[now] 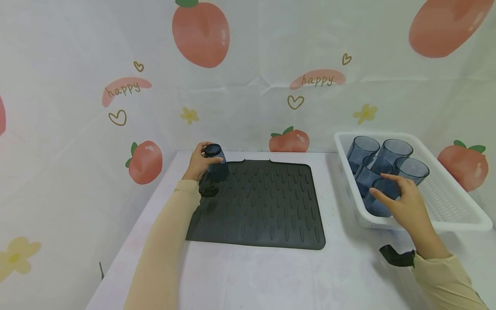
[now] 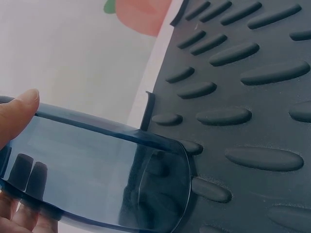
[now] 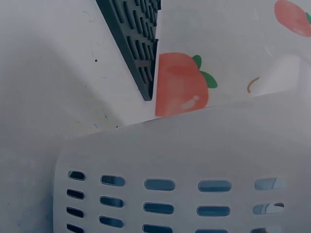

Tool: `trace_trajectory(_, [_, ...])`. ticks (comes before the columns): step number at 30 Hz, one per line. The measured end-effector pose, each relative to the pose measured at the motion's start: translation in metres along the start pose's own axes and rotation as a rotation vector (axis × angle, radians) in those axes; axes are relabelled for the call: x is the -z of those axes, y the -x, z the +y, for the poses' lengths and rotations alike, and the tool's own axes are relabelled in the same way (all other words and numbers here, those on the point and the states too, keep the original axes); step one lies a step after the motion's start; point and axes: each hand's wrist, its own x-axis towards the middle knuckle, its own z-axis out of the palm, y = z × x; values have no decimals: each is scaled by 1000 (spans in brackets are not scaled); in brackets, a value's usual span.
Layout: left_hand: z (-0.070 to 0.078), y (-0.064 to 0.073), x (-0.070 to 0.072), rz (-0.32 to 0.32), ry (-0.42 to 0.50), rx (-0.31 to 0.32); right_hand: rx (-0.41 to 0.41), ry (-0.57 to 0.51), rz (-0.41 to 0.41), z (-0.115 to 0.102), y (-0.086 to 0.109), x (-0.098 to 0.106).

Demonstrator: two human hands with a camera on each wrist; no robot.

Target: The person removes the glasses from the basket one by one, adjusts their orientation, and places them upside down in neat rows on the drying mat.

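Observation:
At the far left corner of a dark ridged mat (image 1: 259, 206), my left hand (image 1: 199, 163) grips a clear blue drinking glass (image 1: 218, 170). The glass is upside down, base end up in the hand and rim towards the mat (image 2: 272, 116). In the left wrist view the thumb lies on one side of the glass (image 2: 87, 165) and fingers on the other. Whether the rim touches the mat I cannot tell. My right hand (image 1: 407, 204) is over the nearest blue glass (image 1: 381, 202) in a white basket (image 1: 461, 224), thumb and forefinger spread at its rim. The right wrist view hides this hand.
Several more blue glasses (image 1: 395, 148) stand mouth up in the basket's left part. Its slotted wall (image 3: 189, 145) fills the lower right wrist view. The white table (image 1: 248, 280) meets a fruit-printed backdrop (image 1: 240, 107) behind the mat.

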Motion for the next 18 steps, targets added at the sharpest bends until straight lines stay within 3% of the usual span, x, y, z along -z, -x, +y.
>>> trace_trajectory(10, [-8,-6,2,-3,8,-15,-1,24,-30,1,-1,1])
trace_trajectory(16, [15,10,-1,-24,38,22,27,33,-40,1,-2,2])
trace_trajectory(18, [14,10,0,-25,36,21,27,41,-46,2,-3,2])
